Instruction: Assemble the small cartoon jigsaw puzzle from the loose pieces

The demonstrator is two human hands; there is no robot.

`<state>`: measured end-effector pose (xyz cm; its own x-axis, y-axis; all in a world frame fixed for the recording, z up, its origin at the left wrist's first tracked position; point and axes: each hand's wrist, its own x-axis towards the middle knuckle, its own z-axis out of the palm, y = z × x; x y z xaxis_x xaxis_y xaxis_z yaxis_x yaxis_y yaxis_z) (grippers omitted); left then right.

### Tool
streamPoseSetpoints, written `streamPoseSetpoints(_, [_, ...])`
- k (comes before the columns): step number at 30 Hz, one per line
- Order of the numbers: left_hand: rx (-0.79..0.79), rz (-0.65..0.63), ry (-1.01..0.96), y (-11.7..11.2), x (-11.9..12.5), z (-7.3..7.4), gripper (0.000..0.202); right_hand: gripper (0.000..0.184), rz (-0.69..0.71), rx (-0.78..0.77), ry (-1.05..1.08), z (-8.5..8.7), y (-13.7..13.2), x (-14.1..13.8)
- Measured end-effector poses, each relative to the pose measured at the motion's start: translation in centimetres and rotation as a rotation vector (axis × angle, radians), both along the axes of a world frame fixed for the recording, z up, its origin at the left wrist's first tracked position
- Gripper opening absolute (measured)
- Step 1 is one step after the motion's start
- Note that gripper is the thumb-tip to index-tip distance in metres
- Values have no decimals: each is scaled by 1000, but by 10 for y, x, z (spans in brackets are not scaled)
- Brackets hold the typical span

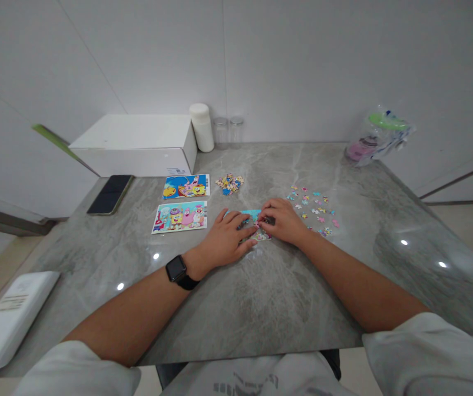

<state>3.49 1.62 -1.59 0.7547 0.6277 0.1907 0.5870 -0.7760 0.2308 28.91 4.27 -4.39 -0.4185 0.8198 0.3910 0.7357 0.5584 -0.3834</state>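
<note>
- Puzzle on the table, beneath both hands.
- Left hand laid over it, fingers spread, loose.
- Right hand has fingertips bunched there; cannot tell if grasping anything.
- Loose pieces near the right hand.

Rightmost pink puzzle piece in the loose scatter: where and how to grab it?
I'd pinch the pink piece by opposite edges, coming from above with the right hand, the nearer one. It's small, lies flat on the table, and sits slightly apart from its neighbours.
</note>
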Motion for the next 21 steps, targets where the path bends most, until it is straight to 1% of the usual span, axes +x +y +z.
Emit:
streamPoseSetpoints(9, [6, 0, 5, 1, 0, -1, 46, 5, -4, -9, -30, 3, -1, -1])
streamPoseSetpoints(17, [-8, 2, -7, 2, 1, -4, 44, 9, 72, 42, -63, 2, -1, 3])
streamPoseSetpoints(21, [6, -6, -41, 3, 0, -2, 44, 14, 59, 32, -49, 2, 1, 5])
